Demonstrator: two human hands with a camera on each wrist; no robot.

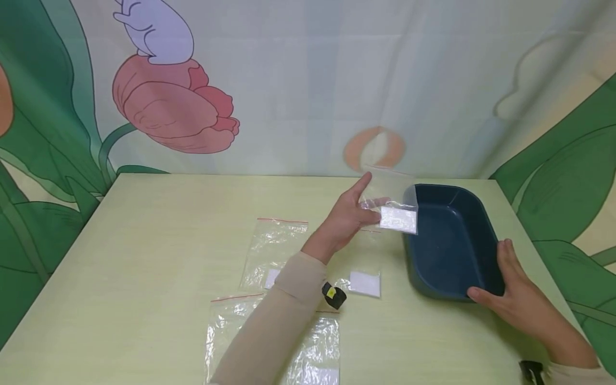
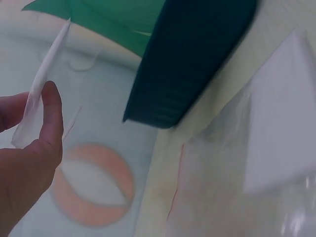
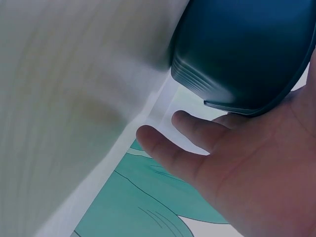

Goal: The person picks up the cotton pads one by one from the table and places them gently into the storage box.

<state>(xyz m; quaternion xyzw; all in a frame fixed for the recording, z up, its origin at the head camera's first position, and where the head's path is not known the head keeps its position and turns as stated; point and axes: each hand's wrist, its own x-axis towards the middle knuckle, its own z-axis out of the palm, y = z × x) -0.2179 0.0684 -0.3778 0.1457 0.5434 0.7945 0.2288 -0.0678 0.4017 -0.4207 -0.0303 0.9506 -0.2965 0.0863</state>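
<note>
Head view shows the left hand (image 1: 348,216) pinching a clear bag (image 1: 392,206) over the tray (image 1: 449,240), whose near corner the right hand's (image 1: 512,291) grip holds on the tabletop (image 1: 159,256).

Left hand (image 1: 347,216) pinching clear bag (image 1: 392,206), right hand (image 1: 515,297) gripping blue tub (image 1: 452,240)

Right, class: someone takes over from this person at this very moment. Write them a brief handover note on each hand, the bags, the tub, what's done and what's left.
Left hand: pinches a clear zip bag with a white label, held above the dark blue tub's left rim.
Right hand: grips the tub's near right corner.
Done: one bag lifted; nothing shows inside the tub.
Left: three more clear bags lie on the yellow-green table, left of the tub.
</note>
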